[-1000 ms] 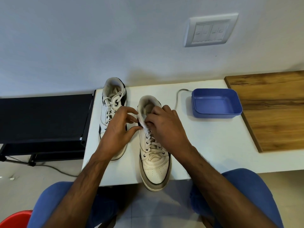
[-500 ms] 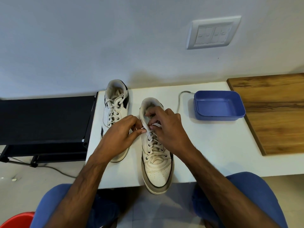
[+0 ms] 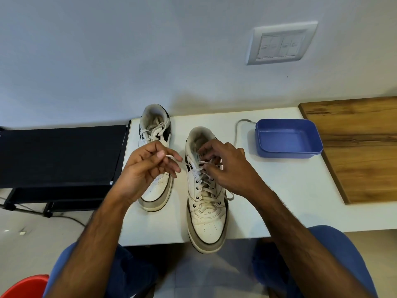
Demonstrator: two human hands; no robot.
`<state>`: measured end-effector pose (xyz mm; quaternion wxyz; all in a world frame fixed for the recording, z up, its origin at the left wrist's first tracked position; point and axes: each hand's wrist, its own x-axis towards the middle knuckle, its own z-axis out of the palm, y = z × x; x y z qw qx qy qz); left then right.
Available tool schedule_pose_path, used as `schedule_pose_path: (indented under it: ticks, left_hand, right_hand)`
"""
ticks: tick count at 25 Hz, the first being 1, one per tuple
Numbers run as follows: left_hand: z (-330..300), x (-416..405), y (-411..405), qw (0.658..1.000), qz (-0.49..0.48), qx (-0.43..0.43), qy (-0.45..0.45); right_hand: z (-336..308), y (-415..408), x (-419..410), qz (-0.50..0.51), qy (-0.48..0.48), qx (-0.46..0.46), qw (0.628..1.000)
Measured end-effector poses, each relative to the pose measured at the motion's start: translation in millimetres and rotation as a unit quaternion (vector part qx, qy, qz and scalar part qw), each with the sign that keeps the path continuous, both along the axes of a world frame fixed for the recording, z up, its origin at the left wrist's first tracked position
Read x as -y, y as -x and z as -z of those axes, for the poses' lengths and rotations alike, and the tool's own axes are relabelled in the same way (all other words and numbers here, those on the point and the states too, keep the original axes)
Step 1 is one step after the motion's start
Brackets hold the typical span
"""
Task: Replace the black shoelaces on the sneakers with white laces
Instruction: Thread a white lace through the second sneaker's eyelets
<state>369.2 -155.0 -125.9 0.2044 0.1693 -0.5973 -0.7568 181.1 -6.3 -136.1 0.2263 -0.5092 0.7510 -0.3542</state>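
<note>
Two white sneakers with black and grey trim stand on a white table (image 3: 279,190), toes toward me. The left sneaker (image 3: 155,196) carries a tied white lace. The right sneaker (image 3: 207,220) is threaded with a white lace (image 3: 199,183) up to its top eyelets, and its toe hangs over the table's near edge. My left hand (image 3: 146,171) pinches one free end of that lace, pulled out to the left of the shoe. My right hand (image 3: 227,168) rests over the upper eyelets, fingers on the lace there. No black lace is visible.
A blue plastic tub (image 3: 287,138) sits right of the shoes, with a grey cable (image 3: 237,130) beside it. A wooden board (image 3: 356,145) covers the table's right end. A black rack (image 3: 60,155) stands at left, a red object (image 3: 23,287) on the floor.
My left hand has drawn the lace end out leftward from the right sneaker's top eyelet. My right hand has slid slightly down onto the upper eyelets.
</note>
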Motion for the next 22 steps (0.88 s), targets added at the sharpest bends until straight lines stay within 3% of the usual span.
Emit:
schedule_pose_path:
  ticks: [1, 3, 5, 7, 8, 9, 10, 11, 12, 13, 14, 16, 17, 19, 21, 22]
  left_hand:
    - [0, 0, 0, 1.0, 0.003, 0.021, -0.014]
    - [8, -2, 2, 0.989, -0.013, 0.121, 0.084]
    - [16, -4, 9, 0.941, -0.017, 0.216, 0.261]
    - [20, -7, 15, 0.86, 0.008, 0.245, 0.447]
    - [21, -7, 17, 0.835, 0.027, 0.24, 0.495]
    - [21, -6, 18, 0.831, 0.038, 0.228, 0.506]
    - [21, -5, 17, 0.86, 0.035, 0.209, 0.465]
    - [16, -6, 15, 0.913, 0.015, 0.18, 0.367]
    - [9, -6, 13, 0.969, -0.02, 0.107, 0.22]
    - [-1, -4, 9, 0.995, -0.066, 0.004, 0.072]
    - [-11, 1, 4, 0.988, -0.105, -0.1, -0.043]
    - [-23, 7, -1, 0.957, -0.169, -0.2, -0.126]
    - [-25, 8, -2, 0.96, -0.204, -0.163, -0.097]
    - [-18, 7, -2, 0.969, -0.228, 0.055, 0.073]
    - [-2, -4, 4, 0.924, -0.125, 0.235, 0.274]
    - [5, -10, 10, 0.894, -0.073, 0.27, 0.351]
  right_hand:
    - [1, -1, 0, 0.0, 0.001, 0.003, 1.0]
    - [2, -3, 0, -0.004, 0.002, -0.004, 1.0]
    - [2, -4, 1, -0.002, 0.003, -0.015, 1.0]
    - [2, -5, 1, 0.0, 0.003, -0.032, 0.999]
    - [2, -6, 2, 0.0, 0.003, -0.043, 0.999]
    - [2, -6, 2, 0.001, 0.003, -0.055, 0.998]
    - [2, -6, 2, 0.001, 0.003, -0.064, 0.998]
    - [2, -6, 2, 0.0, 0.001, -0.068, 0.998]
    - [2, -6, 2, -0.002, -0.003, -0.068, 0.998]
    - [1, -6, 1, -0.004, -0.005, -0.065, 0.998]
    - [1, -6, 2, -0.006, -0.007, -0.062, 0.998]
    - [1, -7, 3, -0.011, -0.009, -0.063, 0.998]
    - [1, -7, 3, -0.014, -0.011, -0.065, 0.998]
    - [1, -7, 2, -0.015, -0.015, -0.062, 0.998]
    - [0, -7, 0, -0.016, -0.016, -0.053, 0.998]
    - [0, -7, 0, -0.016, -0.014, -0.051, 0.998]
